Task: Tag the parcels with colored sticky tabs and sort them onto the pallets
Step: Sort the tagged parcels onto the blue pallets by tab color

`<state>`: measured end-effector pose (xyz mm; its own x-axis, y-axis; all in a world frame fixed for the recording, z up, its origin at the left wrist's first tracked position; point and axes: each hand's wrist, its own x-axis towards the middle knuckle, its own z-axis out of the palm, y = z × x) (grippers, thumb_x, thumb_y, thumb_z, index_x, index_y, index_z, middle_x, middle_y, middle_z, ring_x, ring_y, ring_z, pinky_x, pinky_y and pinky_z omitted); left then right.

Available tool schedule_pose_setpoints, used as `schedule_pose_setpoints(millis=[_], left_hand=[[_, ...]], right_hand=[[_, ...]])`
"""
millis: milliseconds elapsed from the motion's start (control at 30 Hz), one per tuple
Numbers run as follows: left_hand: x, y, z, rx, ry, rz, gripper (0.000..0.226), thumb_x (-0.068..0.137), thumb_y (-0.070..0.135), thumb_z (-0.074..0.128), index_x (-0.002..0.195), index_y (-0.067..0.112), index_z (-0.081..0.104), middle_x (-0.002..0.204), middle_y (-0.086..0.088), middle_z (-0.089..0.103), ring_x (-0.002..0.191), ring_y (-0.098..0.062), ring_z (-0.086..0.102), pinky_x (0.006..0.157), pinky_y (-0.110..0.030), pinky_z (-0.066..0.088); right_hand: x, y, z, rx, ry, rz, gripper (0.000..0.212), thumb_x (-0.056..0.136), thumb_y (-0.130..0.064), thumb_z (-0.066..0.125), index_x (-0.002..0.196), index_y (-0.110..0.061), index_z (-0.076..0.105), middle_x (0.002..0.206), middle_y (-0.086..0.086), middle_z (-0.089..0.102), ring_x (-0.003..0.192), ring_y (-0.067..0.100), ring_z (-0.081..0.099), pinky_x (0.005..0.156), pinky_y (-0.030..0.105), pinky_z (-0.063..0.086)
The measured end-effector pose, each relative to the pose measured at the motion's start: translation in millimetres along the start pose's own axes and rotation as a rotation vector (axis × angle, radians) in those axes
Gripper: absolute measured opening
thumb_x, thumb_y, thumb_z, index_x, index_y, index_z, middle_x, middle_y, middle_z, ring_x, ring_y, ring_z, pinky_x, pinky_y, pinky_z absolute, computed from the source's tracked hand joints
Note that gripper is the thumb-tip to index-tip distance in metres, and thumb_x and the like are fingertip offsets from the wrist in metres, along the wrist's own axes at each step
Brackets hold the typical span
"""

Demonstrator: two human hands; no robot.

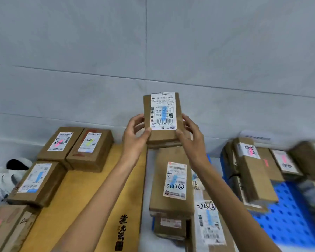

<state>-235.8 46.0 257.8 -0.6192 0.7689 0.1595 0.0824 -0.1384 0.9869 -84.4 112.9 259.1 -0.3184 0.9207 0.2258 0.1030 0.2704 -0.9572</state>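
Observation:
I hold a small brown cardboard parcel (163, 119) up in front of the grey wall, above the middle stack. Its white shipping label faces me and carries a blue sticky tab (164, 112). My left hand (135, 136) grips its lower left edge, thumb on the front. My right hand (190, 134) grips its lower right edge the same way. Below it lies a stack of parcels (172, 180) whose labels bear blue tabs.
On the left, several parcels (90, 149) with pink, yellow and blue tabs lie on a yellow board (105, 188). On the right, a blue perforated pallet (287, 217) carries parcels (253, 171) with pink tabs. A white shoe (9, 174) sits at the far left.

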Motion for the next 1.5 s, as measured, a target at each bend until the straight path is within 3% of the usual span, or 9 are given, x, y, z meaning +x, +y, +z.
schedule_pose_setpoints(millis=[167, 300, 433, 567, 700, 833, 1167, 1333, 1500], left_hand=[[-4.1, -19.7, 114.5, 0.025, -0.113, -0.065, 0.044, 0.084, 0.009, 0.065, 0.124, 0.022, 0.052, 0.123, 0.003, 0.059, 0.113, -0.011, 0.056, 0.091, -0.033, 0.052], [4.5, -42.0, 166.4, 0.15, -0.239, -0.165, 0.042, 0.086, 0.01, 0.063, 0.126, 0.02, 0.053, 0.125, 0.001, 0.059, 0.117, -0.014, 0.054, 0.095, -0.037, 0.05], [16.9, -61.2, 191.8, 0.43, -0.473, -0.157, 0.046, 0.091, 0.012, 0.056, 0.135, 0.02, 0.045, 0.135, 0.0, 0.052, 0.123, -0.015, 0.049, 0.095, -0.02, 0.039], [35.0, -86.4, 200.8, 0.749, -0.634, -0.096, 0.045, 0.094, 0.008, 0.05, 0.137, 0.018, 0.043, 0.138, -0.002, 0.049, 0.126, -0.019, 0.046, 0.094, -0.02, 0.034], [49.7, -118.9, 196.8, 1.066, -0.633, -0.19, 0.04, 0.088, 0.008, 0.046, 0.128, 0.014, 0.043, 0.141, -0.008, 0.038, 0.135, -0.033, 0.027, 0.108, -0.051, 0.029], [50.7, -134.9, 188.3, 1.183, -0.702, -0.19, 0.051, 0.093, 0.014, 0.042, 0.142, 0.016, 0.032, 0.155, -0.007, 0.017, 0.141, -0.031, 0.012, 0.114, -0.045, 0.02], [50.4, -132.5, 141.8, 0.727, -0.474, -0.03, 0.032, 0.09, 0.0, 0.049, 0.119, 0.007, 0.057, 0.127, -0.01, 0.053, 0.121, -0.023, 0.047, 0.102, -0.025, 0.033], [58.5, -133.3, 29.0, 0.7, -0.215, -0.004, 0.032, 0.085, -0.005, 0.05, 0.114, 0.005, 0.059, 0.118, -0.011, 0.058, 0.113, -0.021, 0.052, 0.095, -0.015, 0.032], [66.5, -171.4, -114.1, 0.836, 0.022, -0.231, 0.032, 0.09, 0.004, 0.052, 0.122, 0.008, 0.053, 0.123, -0.01, 0.055, 0.115, -0.025, 0.051, 0.097, -0.034, 0.04]], right_hand=[[16.5, 38.5, -104.8, 0.287, -0.045, 0.217, 0.05, 0.094, -0.021, 0.052, 0.139, -0.037, 0.036, 0.124, -0.01, 0.057, 0.105, 0.004, 0.062, 0.08, 0.03, 0.056], [28.3, 86.3, -149.7, 0.472, 0.038, 0.352, 0.047, 0.095, -0.011, 0.048, 0.136, -0.032, 0.042, 0.133, -0.002, 0.054, 0.122, 0.023, 0.052, 0.093, 0.05, 0.047], [37.7, 128.4, -169.0, 0.593, 0.143, 0.51, 0.045, 0.096, -0.006, 0.044, 0.135, -0.028, 0.044, 0.135, 0.004, 0.052, 0.122, 0.027, 0.05, 0.088, 0.047, 0.049], [53.0, 167.6, -169.5, 0.534, 0.17, 0.653, 0.046, 0.096, -0.005, 0.042, 0.138, -0.024, 0.041, 0.14, 0.007, 0.045, 0.125, 0.029, 0.045, 0.096, 0.058, 0.044], [64.7, 196.6, -159.6, 0.398, 0.143, 0.718, 0.046, 0.094, 0.003, 0.043, 0.136, -0.015, 0.043, 0.132, 0.011, 0.051, 0.116, 0.026, 0.053, 0.099, 0.051, 0.044], [72.7, 205.7, -150.9, 0.169, -0.005, 0.617, 0.047, 0.094, 0.003, 0.042, 0.135, -0.02, 0.045, 0.129, 0.005, 0.053, 0.113, 0.021, 0.055, 0.094, 0.041, 0.05], [76.2, 192.9, -138.4, -0.579, 0.029, 0.25, 0.038, 0.09, -0.007, 0.053, 0.128, -0.014, 0.049, 0.128, 0.009, 0.05, 0.125, 0.026, 0.042, 0.106, 0.043, 0.037], [70.4, 126.1, -51.1, -0.485, -0.067, -0.046, 0.034, 0.09, 0.001, 0.048, 0.121, -0.009, 0.055, 0.127, 0.008, 0.05, 0.117, 0.016, 0.042, 0.097, 0.019, 0.027], [52.4, 96.0, 78.3, -0.315, -0.403, -0.16, 0.027, 0.089, -0.007, 0.045, 0.11, -0.01, 0.061, 0.113, 0.004, 0.059, 0.107, 0.01, 0.048, 0.092, 0.003, 0.027]])
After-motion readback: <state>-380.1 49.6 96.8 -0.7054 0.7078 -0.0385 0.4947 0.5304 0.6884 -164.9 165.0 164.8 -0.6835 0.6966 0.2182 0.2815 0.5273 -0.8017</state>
